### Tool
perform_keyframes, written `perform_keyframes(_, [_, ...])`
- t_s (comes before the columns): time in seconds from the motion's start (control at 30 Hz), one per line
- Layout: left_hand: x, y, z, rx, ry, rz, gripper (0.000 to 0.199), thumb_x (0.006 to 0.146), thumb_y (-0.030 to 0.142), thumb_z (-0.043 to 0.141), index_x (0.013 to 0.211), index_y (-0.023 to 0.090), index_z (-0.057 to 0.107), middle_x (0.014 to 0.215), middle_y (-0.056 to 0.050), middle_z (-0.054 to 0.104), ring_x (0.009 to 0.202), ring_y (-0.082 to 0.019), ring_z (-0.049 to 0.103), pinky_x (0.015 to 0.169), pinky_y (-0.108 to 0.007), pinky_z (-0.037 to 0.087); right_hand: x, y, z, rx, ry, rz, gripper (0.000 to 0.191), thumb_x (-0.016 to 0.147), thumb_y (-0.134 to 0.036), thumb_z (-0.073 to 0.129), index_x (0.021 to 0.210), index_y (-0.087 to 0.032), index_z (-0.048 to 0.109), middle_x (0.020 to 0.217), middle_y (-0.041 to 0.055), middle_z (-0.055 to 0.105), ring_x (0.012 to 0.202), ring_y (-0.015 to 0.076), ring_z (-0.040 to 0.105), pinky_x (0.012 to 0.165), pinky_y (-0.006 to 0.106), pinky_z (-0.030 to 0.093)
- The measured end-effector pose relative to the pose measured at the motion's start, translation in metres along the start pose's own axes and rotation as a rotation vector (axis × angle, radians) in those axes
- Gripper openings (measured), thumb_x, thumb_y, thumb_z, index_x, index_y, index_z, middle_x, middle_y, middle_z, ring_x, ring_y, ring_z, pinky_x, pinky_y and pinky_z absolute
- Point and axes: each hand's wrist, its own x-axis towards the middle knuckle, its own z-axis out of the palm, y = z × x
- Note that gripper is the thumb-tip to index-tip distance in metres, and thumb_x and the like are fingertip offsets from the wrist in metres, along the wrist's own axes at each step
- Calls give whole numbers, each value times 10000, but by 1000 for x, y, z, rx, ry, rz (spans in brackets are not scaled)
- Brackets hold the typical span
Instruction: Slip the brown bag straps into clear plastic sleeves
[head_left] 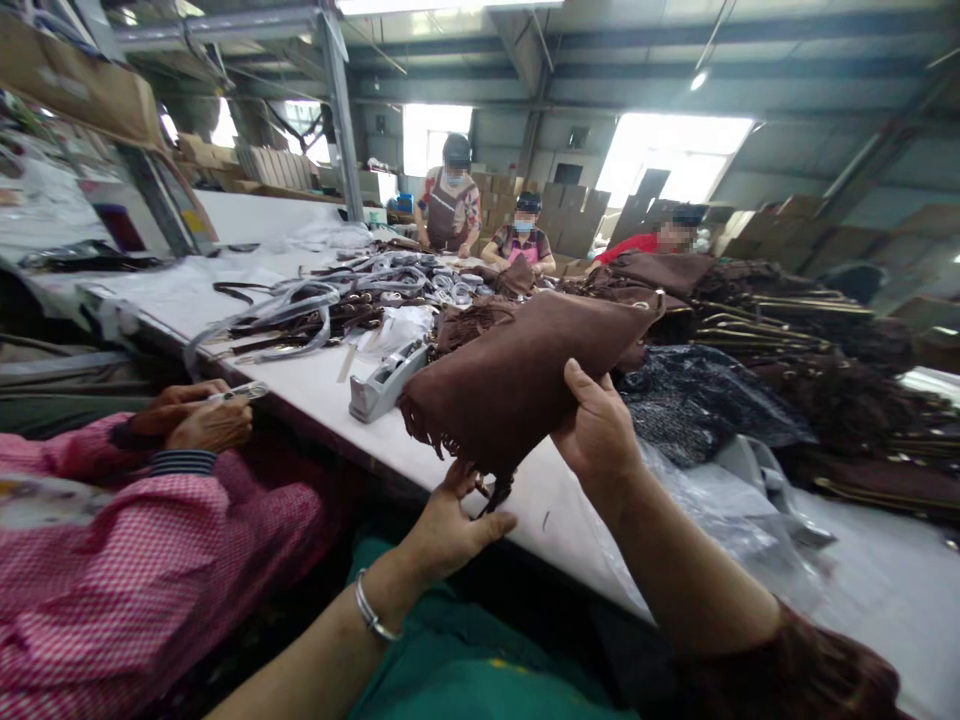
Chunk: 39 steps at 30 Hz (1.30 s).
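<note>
A brown fringed bag (517, 380) is held up tilted above the table's front edge, its fringe hanging at the left end and a metal ring at the upper right corner. My right hand (600, 425) grips its right side, thumb on the front face and fingers hidden behind. Below the bag's lower edge, my left hand (457, 515), with a bracelet on the wrist, is closed around a small dark piece with metal (491, 490) hanging there.
A grey tape dispenser (386, 380) stands on the white table (345, 410) left of the bag. Straps (322, 300) lie heaped behind it. Brown bags (780, 320) pile up at right, beside clear plastic (727, 520). At left, a person's hands (210, 415) hold a small item; several people work farther back.
</note>
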Motion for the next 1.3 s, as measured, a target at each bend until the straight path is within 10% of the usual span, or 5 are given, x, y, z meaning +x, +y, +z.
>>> perform_keyframes(0.27, [-20, 14, 14, -209, -304, -105, 301, 747, 347, 737, 943, 140, 638, 740, -41, 688, 622, -163, 658, 636, -290, 519, 6, -24, 27, -49, -137, -130, 409, 781, -267, 697, 1176, -285, 590, 1116, -15, 692, 1122, 193, 604, 1044, 417, 442])
perform_keyframes(0.47, [14, -26, 27, -409, 20, -338, 196, 767, 239, 717, 897, 144, 605, 783, -2, 635, 547, -75, 586, 516, -208, 487, 68, 25, -7, -372, -220, -224, 487, 794, -334, 650, 1261, -260, 533, 1171, -1, 665, 1079, 182, 607, 1003, 380, 458])
perform_keyframes(0.6, [43, -54, 28, -411, 203, -554, 61, 842, 149, 583, 803, 101, 578, 778, -70, 654, 632, -132, 652, 565, -251, 524, 78, 71, -67, -1015, 139, 38, 555, 721, -274, 660, 1252, -159, 551, 1104, 95, 684, 1042, 234, 616, 962, 394, 461])
perform_keyframes(1.0, [17, -81, 24, -391, 145, -555, 70, 797, 60, 593, 842, 89, 636, 838, -107, 685, 754, -160, 675, 673, -255, 548, -147, 64, -131, -898, -249, 757, 424, 853, -535, 509, 888, -141, 664, 797, 65, 683, 671, 176, 639, 507, 241, 461])
perform_keyframes(1.3, [1, -88, 42, -161, 35, -609, 192, 763, 253, 692, 884, 106, 672, 814, -97, 704, 681, -166, 666, 560, -228, 515, -166, 70, -122, -573, -169, 945, 236, 789, -390, 573, 777, -158, 610, 629, 10, 632, 446, 110, 545, 388, 200, 357])
